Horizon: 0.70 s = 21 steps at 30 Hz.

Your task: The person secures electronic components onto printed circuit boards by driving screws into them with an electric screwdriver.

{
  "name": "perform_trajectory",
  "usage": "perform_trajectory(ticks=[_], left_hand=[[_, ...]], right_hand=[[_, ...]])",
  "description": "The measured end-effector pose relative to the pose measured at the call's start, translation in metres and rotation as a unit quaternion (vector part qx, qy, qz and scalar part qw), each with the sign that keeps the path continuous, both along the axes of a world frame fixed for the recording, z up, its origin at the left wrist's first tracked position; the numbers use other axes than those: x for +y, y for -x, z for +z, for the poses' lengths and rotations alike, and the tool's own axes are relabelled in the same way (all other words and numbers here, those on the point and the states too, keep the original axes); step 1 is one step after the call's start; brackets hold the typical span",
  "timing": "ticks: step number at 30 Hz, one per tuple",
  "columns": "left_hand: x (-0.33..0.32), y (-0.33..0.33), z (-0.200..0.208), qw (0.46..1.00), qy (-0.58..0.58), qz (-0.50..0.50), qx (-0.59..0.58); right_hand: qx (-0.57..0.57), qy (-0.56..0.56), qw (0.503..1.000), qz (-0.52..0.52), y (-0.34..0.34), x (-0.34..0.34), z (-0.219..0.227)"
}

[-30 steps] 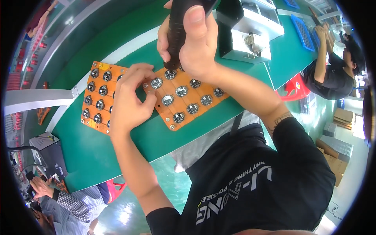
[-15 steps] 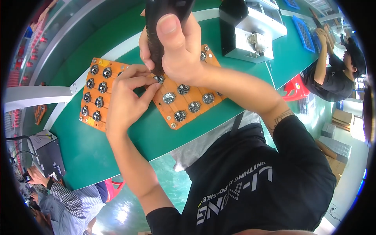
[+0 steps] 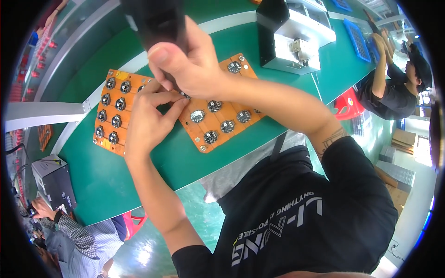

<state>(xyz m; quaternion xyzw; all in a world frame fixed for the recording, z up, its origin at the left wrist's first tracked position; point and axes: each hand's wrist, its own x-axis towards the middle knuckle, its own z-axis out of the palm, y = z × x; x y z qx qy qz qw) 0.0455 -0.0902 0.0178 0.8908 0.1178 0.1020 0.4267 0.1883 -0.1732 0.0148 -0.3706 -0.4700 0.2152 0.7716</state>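
Observation:
My right hand (image 3: 197,69) is wrapped round a thick black electric screwdriver (image 3: 155,23), blurred at its upper part. Its lower end points down near my left fingertips, and the tip is hidden behind my hands. My left hand (image 3: 148,111) is closed in a pinch on the rim of a small round circuit board (image 3: 185,95), mostly covered by the fingers. That piece sits at the left edge of an orange fixture plate (image 3: 195,130), which carries several round boards. One of them, a shinier round module (image 3: 197,116), lies just right of my left fingers.
A second orange plate (image 3: 114,98) with several round boards lies left, partly behind my left hand. The green table (image 3: 171,160) carries a white and black machine (image 3: 296,51) at the back right and a dark box (image 3: 53,178) far left. Other people sit on both sides.
My right hand and the screwdriver have shifted left and tilted, uncovering a round board at the right plate's far end. My left hand keeps its pinch in nearly the same place.

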Motion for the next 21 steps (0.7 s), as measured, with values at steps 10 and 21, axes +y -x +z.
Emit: perform_trajectory(ticks=[10, 21], left_hand=[[0.001, -0.004, -0.008, 0.999, 0.025, -0.03, -0.033], [-0.004, -0.006, 0.001, 0.999, -0.001, -0.04, -0.027]], right_hand=[[0.086, -0.024, 0.992, -0.086, -0.007, -0.021, 0.016], [0.031, -0.3, 0.953, -0.02, -0.129, -0.157, 0.062]])
